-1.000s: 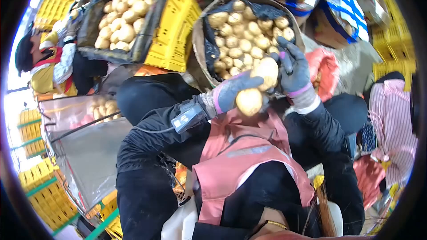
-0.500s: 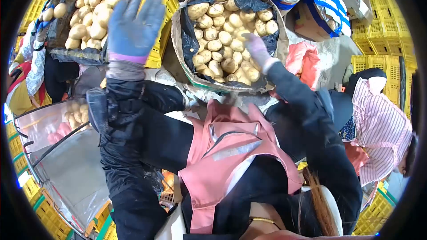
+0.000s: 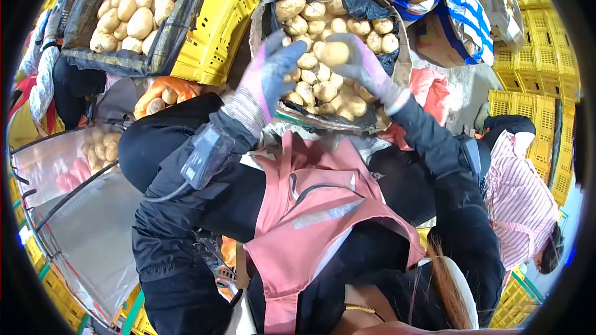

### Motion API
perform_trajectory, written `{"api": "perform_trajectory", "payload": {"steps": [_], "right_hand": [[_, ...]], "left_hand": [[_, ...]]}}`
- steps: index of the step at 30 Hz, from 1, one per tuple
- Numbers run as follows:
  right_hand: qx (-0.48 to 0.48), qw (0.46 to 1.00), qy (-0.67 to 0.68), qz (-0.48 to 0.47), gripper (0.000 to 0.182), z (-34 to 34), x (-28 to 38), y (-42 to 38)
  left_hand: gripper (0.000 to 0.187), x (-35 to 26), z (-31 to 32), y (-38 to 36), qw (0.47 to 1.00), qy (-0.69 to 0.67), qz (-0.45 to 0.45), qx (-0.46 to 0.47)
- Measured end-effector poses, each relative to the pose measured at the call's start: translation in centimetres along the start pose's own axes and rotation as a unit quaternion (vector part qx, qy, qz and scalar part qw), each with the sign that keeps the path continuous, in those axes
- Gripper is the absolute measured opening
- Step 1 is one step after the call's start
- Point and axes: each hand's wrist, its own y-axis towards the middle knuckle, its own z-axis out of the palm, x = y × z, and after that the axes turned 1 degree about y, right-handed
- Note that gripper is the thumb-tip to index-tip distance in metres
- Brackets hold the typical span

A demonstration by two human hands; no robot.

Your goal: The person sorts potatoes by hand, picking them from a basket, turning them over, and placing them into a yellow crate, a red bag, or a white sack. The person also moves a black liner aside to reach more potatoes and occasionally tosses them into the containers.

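A round box (image 3: 253, 46) lined with black plastic holds many pale potatoes (image 3: 325, 91) in front of me. My right hand (image 3: 365, 65), in a grey and pink glove, grips a potato (image 3: 335, 54) above the pile. It looks blurred at the fingertips. Over the box's left side is my left hand (image 3: 270, 74), in a blue-grey and pink glove, fingers apart and nothing in it. Its palm faces the right hand.
A yellow crate (image 3: 214, 31) stands at the left by a black-lined crate of potatoes (image 3: 139, 22). An orange bag (image 3: 180, 90) lies below. Taped boxes (image 3: 434, 31) and yellow crates (image 3: 534, 43) stand right. A person in a striped garment (image 3: 518, 192) is at the right.
My left hand has come down and right from the left crate to the box. My right hand has lifted a potato from the pile. The view has shifted slightly.
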Motion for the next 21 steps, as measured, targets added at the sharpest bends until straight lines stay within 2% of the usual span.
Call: {"api": "perform_trajectory", "payload": {"steps": [1,3,4,5,7,8,9,11,12,13,14,15,16,17,18,19,20,21], "right_hand": [[0.0,0.999,0.024,-0.024,0.064,1.6,2.8,-1.4],[0.009,0.996,0.031,-0.083,0.069,4.3,6.4,-3.4],[0.011,0.995,0.006,-0.102,0.075,5.1,6.8,-3.9],[-0.004,0.992,-0.032,-0.122,0.08,5.6,8.2,-4.8],[-0.066,0.98,-0.081,-0.169,0.081,6.2,8.2,-5.5],[-0.098,0.972,-0.119,-0.177,0.079,6.3,8.4,-6.1],[-0.092,0.975,-0.075,-0.186,0.077,5.7,7.3,-6.2],[-0.118,0.983,-0.084,-0.112,0.063,4.2,4.8,-6.3],[-0.113,0.967,-0.199,-0.115,0.053,3.2,2.8,-6.0],[-0.091,0.982,-0.136,-0.092,0.051,0.9,-3.6,-4.8],[-0.066,0.98,-0.187,-0.006,0.051,-2.2,-9.5,-3.7],[-0.059,0.981,-0.185,0.019,0.047,-4.4,-14.2,-3.3],[-0.086,0.957,-0.278,0.014,0.038,-5.0,-16.3,-3.2],[-0.085,0.957,-0.271,0.06,0.032,-4.0,-15.4,-3.7],[-0.061,0.971,-0.23,0.027,0.032,-4.8,-17.7,-3.9],[-0.02,0.965,-0.233,0.119,0.036,-5.7,-19.7,-3.5],[-0.031,0.952,-0.283,0.115,0.042,-6.5,-22.5,-3.4],[0.003,0.937,-0.316,0.147,0.046,-6.2,-21.8,-3.8]], "left_hand": [[0.064,0.4,1.0,-0.4,0.995,-0.072,-0.071,-0.001],[0.056,2.8,0.8,0.0,0.965,-0.199,-0.063,0.16],[0.047,2.4,1.3,0.5,0.951,-0.216,-0.101,0.194],[0.041,1.8,1.7,-0.2,0.952,-0.212,-0.083,0.203],[0.041,0.8,2.1,-1.5,0.96,-0.188,-0.007,0.206],[0.043,0.2,2.0,-2.1,0.966,-0.166,0.033,0.194],[0.046,-0.3,1.9,-2.7,0.971,-0.143,0.073,0.18],[0.046,-2.5,0.5,-5.4,0.964,-0.164,0.142,0.153],[0.045,-4.2,-0.8,-7.9,0.962,-0.182,0.167,0.117],[0.044,-6.2,-2.3,-10.5,0.956,-0.2,0.199,0.081],[0.043,-7.6,-4.5,-12.9,0.94,-0.228,0.25,0.046],[0.045,-9.3,-6.6,-16.3,0.919,-0.22,0.325,-0.027],[0.047,-10.6,-9.9,-19.4,0.897,-0.19,0.396,-0.049],[0.049,-12.0,-13.3,-23.0,0.873,-0.161,0.456,-0.061],[0.051,-13.4,-15.2,-27.2,0.855,-0.152,0.487,-0.097],[0.053,-14.6,-17.1,-31.9,0.835,-0.143,0.514,-0.131],[0.048,-15.6,-20.0,-35.9,0.816,-0.159,0.53,-0.167],[0.044,-16.1,-23.4,-39.3,0.797,-0.178,0.541,-0.201]]}}
